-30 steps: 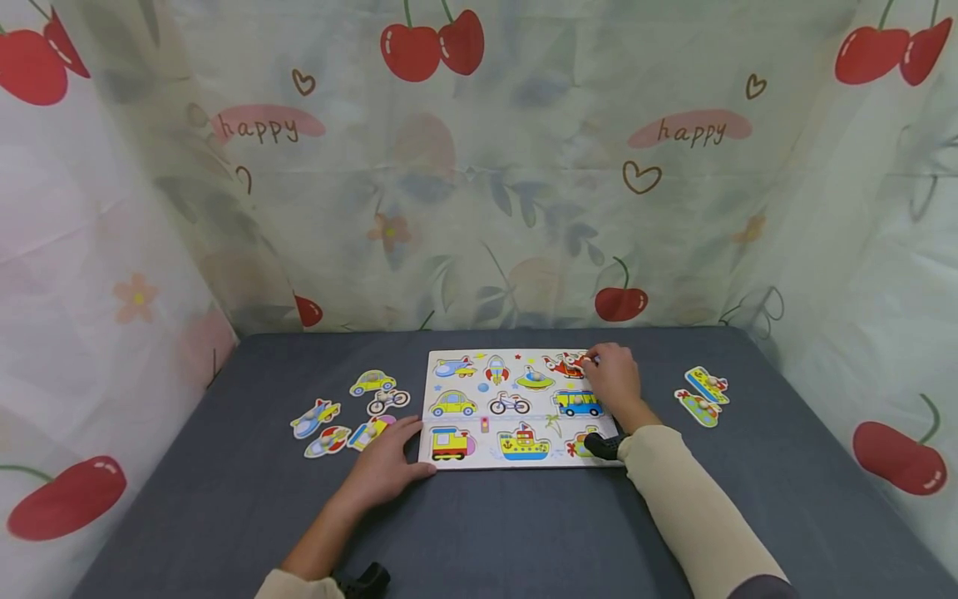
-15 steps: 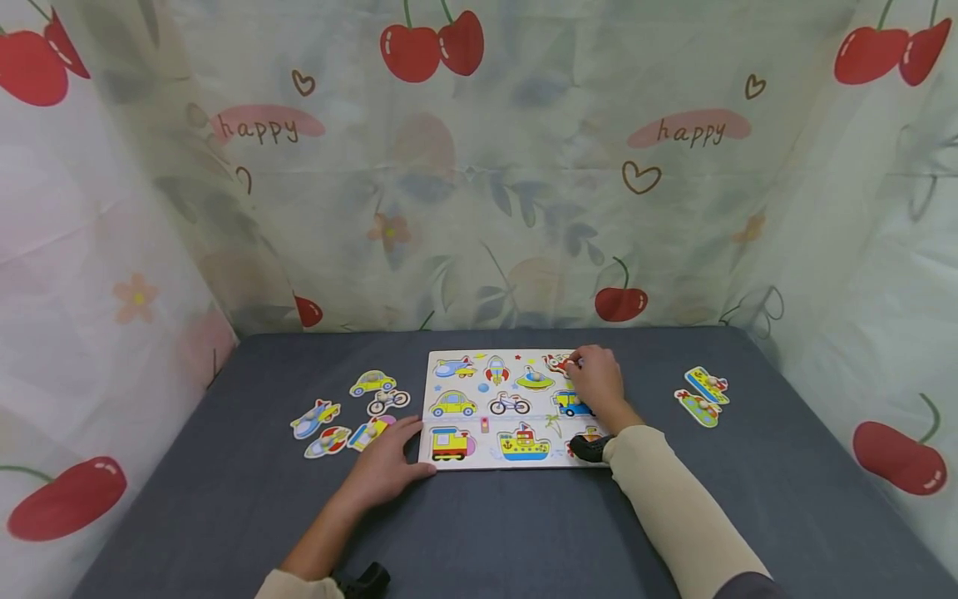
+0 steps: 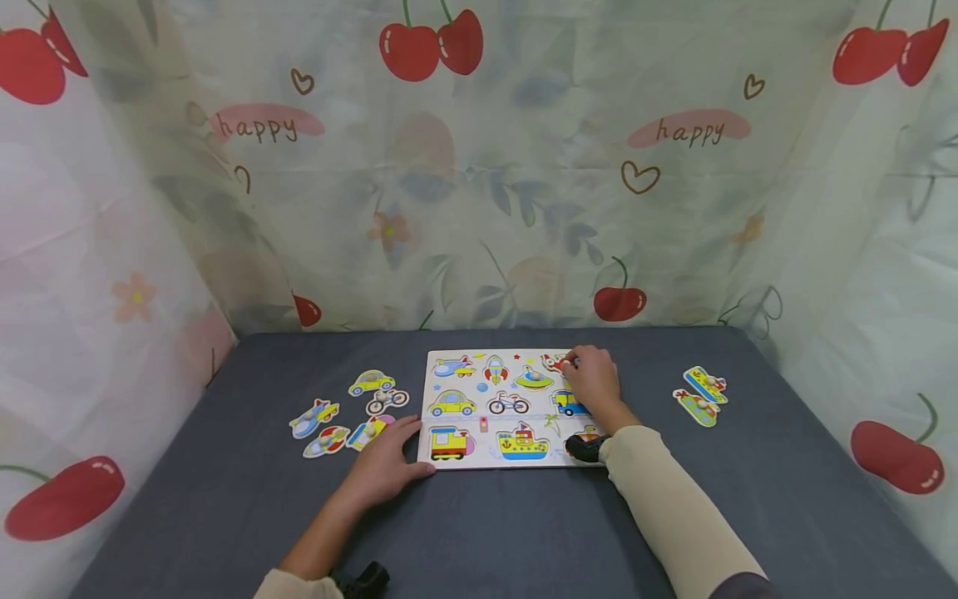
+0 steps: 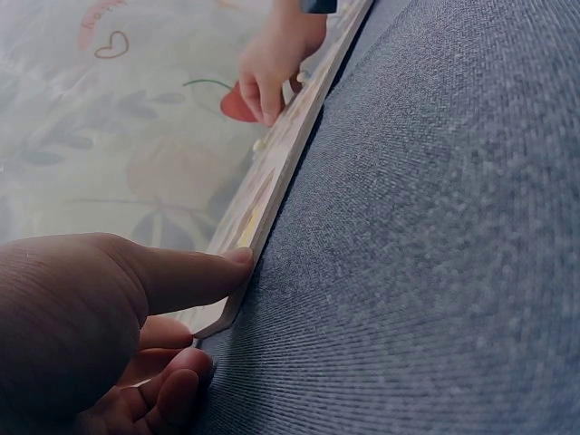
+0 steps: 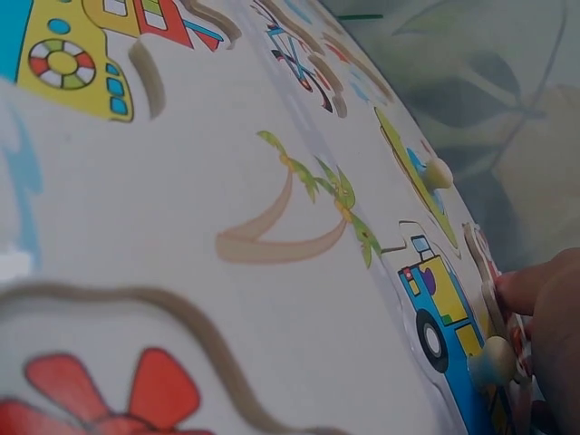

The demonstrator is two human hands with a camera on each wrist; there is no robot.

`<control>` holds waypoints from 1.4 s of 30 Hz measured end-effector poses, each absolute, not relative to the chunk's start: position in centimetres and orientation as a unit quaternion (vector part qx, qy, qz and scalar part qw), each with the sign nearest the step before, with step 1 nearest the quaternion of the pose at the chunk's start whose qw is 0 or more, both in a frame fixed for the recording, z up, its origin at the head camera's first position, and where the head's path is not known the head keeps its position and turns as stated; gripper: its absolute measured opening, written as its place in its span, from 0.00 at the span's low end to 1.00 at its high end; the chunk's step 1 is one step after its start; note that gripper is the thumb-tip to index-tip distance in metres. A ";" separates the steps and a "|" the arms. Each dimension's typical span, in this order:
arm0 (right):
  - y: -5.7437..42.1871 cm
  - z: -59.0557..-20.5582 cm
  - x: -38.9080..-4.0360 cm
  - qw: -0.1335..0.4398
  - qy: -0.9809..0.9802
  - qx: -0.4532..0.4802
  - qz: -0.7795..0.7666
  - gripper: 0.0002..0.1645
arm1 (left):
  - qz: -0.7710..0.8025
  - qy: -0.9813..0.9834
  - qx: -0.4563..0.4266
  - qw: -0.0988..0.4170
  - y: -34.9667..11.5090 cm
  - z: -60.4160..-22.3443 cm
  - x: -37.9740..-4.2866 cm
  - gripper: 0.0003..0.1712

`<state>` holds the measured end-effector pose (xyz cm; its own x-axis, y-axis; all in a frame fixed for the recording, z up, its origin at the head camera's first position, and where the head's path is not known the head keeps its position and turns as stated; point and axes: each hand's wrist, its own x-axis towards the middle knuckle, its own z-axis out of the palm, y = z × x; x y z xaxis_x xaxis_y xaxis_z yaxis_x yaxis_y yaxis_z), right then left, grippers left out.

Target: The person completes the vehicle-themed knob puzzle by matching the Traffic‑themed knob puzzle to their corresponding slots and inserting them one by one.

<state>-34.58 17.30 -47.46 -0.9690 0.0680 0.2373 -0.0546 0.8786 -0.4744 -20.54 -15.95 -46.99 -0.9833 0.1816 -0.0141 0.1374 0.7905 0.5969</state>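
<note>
A white wooden vehicle puzzle board [image 3: 486,455] lies on the table. My left hand [image 3: 385,466] grips its near left corner, the thumb [image 4: 195,279] against the near edge and the fingers curled at the left side. At the board's far right corner my right hand [image 3: 595,378] pinches a red helicopter puzzle piece [image 3: 552,363]. In the right wrist view the helicopter's edge [image 5: 485,249] stands up from the board, partly hidden by fingers. Beside it, a blue and yellow bus piece [image 5: 435,304] and a flying saucer piece [image 5: 408,163], each with a wooden knob, sit in their recesses.
Left of the board lie loose car [image 3: 372,383], bicycle [image 3: 387,402], airplane [image 3: 314,418], rocket [image 3: 326,442] and train [image 3: 368,433] pieces. A ship piece [image 3: 706,384] and a green piece [image 3: 696,408] lie at the right. A printed curtain [image 3: 479,249] encloses the table.
My right hand has shifted left with the helicopter piece at the board's far right corner, now covering more of the board there. My left hand has stayed at its corner.
</note>
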 end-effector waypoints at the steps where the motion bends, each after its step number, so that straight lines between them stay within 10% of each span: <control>1: 17.3 -47.5 -34.6 0.123 -0.961 -0.005 0.246 0.12 | 0.312 0.946 0.085 0.036 -16.0 -47.0 -20.5 0.41; 32: 18.1 -47.5 -34.5 0.096 -0.966 0.024 0.238 0.12 | 0.310 0.947 0.083 0.035 -15.8 -47.2 -20.8 0.41; 42: 19.1 -47.1 -33.9 0.035 -0.959 0.059 0.273 0.28 | 0.313 0.945 0.080 0.038 -15.9 -47.2 -20.7 0.42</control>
